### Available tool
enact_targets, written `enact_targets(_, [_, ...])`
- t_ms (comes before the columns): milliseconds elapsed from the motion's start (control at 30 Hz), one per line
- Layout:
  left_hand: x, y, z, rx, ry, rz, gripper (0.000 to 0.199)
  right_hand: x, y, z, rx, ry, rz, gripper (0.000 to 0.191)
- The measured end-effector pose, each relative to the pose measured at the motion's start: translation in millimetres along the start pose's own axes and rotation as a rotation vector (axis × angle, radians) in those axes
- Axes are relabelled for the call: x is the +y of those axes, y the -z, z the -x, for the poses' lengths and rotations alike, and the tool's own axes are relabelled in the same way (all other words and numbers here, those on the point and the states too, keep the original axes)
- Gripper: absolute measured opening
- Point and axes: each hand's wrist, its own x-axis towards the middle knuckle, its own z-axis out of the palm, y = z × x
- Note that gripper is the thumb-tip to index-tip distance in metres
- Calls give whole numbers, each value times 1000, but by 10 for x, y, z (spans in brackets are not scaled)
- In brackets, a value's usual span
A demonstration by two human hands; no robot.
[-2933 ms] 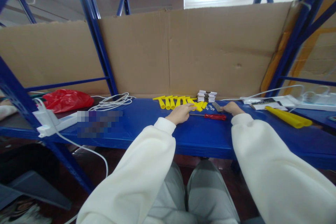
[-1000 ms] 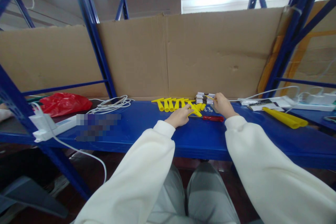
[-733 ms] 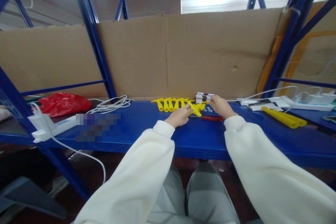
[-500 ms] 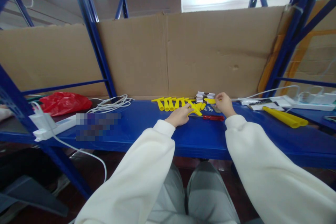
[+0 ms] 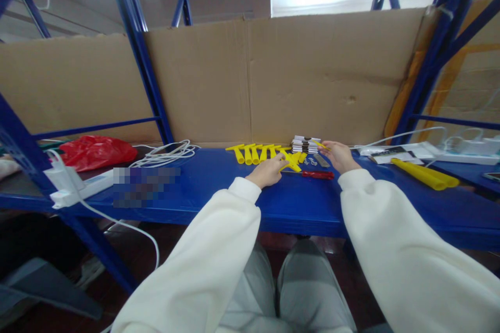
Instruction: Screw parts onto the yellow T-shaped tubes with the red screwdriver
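Note:
My left hand [image 5: 269, 170] is closed on a yellow T-shaped handle [image 5: 292, 163], held low over the blue tabletop. My right hand [image 5: 336, 153] pinches a small thin yellow piece [image 5: 321, 144] just right of a stack of small white boxes [image 5: 305, 143]. Several like yellow T-shaped handles [image 5: 255, 154] lie in a row left of the boxes. Small yellow pieces [image 5: 301, 157] rest beside the held handle. Small silvery parts [image 5: 311, 161], too small to name surely, and a grey flat strip [image 5: 322, 160] lie between my hands. In front is a red-handled screwdriver [image 5: 317, 175].
Two long yellow tubes [image 5: 424, 174] and a white power strip [image 5: 464, 156] lie at right. A red plastic bag [image 5: 97, 153], coiled white cable [image 5: 170, 155] and another power strip [image 5: 84, 192] are at left. Cardboard [image 5: 312, 78] stands behind, between blue posts.
My right hand has lifted the small yellow piece and drawn slightly right and back, uncovering the grey strip. My left hand has stayed in place on the handle.

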Motion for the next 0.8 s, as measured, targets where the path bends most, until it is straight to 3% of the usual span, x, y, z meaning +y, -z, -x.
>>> enact_targets(233, [-6,-5,-1,14,-13,11,48,14,22,-91,-8,49,-120,27])
enact_targets(400, [-6,-12,-1,24,-9,8,49,15,17,-162,110,256,-190,27])
enact_targets(600, [3,0,2,13,-6,-1,47,5,133,-322,233,443,-33,17])
enact_targets(700, [-1,-3,0,14,-8,-3,47,-13,147,-306,270,396,17,19])
enact_targets(800, [-2,-4,-3,11,-9,-3,47,-40,145,-221,230,180,-3,10])
